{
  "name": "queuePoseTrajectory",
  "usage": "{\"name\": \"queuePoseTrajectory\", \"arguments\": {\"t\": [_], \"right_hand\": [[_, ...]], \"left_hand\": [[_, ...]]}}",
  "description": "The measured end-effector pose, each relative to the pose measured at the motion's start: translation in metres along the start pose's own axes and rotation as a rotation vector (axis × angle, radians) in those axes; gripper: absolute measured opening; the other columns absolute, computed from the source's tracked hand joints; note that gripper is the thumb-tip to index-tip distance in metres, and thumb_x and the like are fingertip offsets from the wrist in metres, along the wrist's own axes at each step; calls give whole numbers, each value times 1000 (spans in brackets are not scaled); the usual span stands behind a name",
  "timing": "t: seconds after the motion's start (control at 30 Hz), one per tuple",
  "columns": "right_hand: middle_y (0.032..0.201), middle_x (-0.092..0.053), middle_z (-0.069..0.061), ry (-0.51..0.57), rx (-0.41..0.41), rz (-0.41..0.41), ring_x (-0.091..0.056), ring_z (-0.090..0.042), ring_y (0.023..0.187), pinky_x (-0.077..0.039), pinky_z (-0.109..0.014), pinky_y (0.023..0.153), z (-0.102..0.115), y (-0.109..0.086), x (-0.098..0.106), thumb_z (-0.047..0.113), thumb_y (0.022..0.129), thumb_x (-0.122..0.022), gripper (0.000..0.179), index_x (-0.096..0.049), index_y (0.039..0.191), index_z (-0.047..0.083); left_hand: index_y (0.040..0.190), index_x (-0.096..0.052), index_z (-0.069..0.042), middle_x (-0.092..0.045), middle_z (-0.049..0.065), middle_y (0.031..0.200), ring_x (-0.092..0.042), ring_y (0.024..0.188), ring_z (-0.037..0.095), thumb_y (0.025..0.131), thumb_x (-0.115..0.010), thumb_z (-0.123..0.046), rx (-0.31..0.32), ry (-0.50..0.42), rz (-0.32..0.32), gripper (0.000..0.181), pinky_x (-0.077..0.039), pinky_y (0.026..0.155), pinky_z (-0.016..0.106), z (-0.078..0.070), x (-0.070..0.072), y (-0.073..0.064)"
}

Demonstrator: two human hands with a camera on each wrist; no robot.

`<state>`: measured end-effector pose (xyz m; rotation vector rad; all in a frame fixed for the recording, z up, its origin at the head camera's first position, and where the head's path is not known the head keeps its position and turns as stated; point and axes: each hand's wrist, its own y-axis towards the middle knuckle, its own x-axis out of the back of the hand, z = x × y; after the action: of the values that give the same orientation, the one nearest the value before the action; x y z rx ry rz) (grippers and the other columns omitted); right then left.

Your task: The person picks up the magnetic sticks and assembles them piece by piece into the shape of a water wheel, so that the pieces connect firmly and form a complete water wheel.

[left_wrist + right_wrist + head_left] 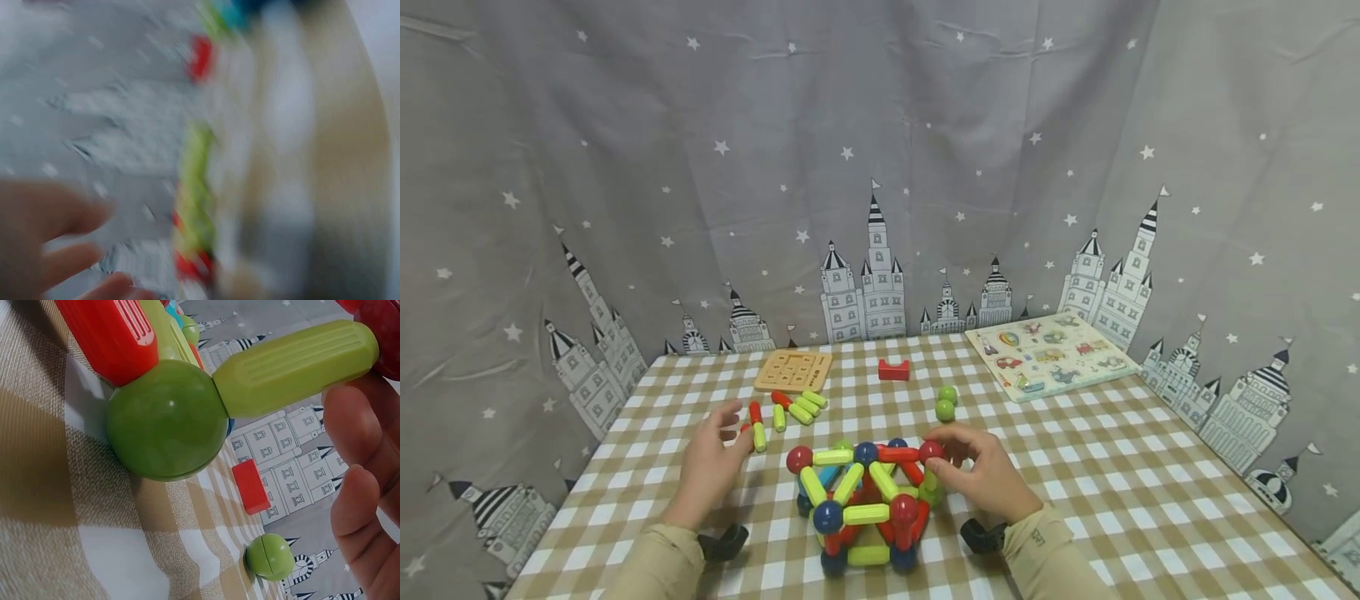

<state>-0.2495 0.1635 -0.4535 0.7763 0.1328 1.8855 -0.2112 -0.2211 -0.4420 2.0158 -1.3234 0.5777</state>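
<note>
A framework of magnetic rods and balls (865, 513) stands at the near middle of the table. Its rods are lime, red and blue; its balls are red, dark blue and green. At its upper right corner my right hand (987, 471) pinches a red ball (932, 451) between thumb and forefinger. Below that ball, in the right wrist view, a lime rod (297, 369) runs to a green ball (167, 420) near the cloth. My left hand (713, 461), fingers loosely bent, hovers left of the framework beside loose red and lime rods (760, 437). The left wrist view is blurred.
More loose lime rods (800, 412) lie farther back. Behind them is a wooden number puzzle (767, 382). A red notched block (893, 370) and two green balls (945, 409) sit beyond the framework. A picture puzzle board (1052, 354) lies at the back right.
</note>
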Motion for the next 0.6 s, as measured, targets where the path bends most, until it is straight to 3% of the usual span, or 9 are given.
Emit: {"name": "queuePoseTrajectory", "arguments": {"t": [0.03, 0.1, 0.17, 0.33, 0.43, 0.6], "right_hand": [[107, -73, 8, 9, -4, 8, -63, -13, 83, -54, -27, 70, 0, 0, 0, 21, 93, -77, 27, -72, 119, 18], [109, -73, 6, 27, -1, 29, -64, -14, 84, -54, -27, 71, 0, -1, -2, 21, 93, -77, 29, -72, 121, 14], [110, -73, 5, 32, 11, 37, -64, -15, 85, -54, -28, 72, 0, -1, -2, 21, 94, -76, 29, -72, 122, 12], [108, -73, 6, 8, 49, 0, -63, -14, 82, -54, -27, 70, -3, 1, 0, 19, 94, -76, 27, -72, 120, 11], [107, -72, 6, 1, 55, 0, -63, -14, 82, -54, -27, 70, -6, 1, 1, 19, 95, -75, 25, -72, 120, 13], [106, -72, 5, 5, 31, 12, -63, -15, 81, -54, -27, 70, -7, 0, 1, 20, 95, -75, 24, -72, 119, 19]], "left_hand": [[149, -46, 1, -52, 32, 142, -54, 125, 51, 100, -61, -19, 20, 78, 81, 55, -46, 102, 58, 12, -1, 4], [152, -41, 5, -42, 37, 149, -44, 133, 58, 98, -64, -19, 1, 215, 197, 64, -37, 107, 69, 31, -5, 8], [152, -41, 6, -39, 37, 153, -39, 136, 59, 97, -66, -20, -32, 301, 235, 65, -32, 108, 72, 43, -10, 9], [142, -56, 3, -57, 29, 141, -54, 126, 51, 96, -72, -20, -109, 306, 122, 54, -42, 104, 65, 49, -18, 13], [134, -63, 2, -67, 25, 128, -63, 117, 45, 94, -76, -18, -107, 276, 67, 47, -49, 98, 60, 47, -19, 15], [127, -68, 4, -71, 25, 121, -67, 112, 44, 91, -70, -4, -105, 281, 38, 38, -52, 93, 58, 47, -20, 14]]}}
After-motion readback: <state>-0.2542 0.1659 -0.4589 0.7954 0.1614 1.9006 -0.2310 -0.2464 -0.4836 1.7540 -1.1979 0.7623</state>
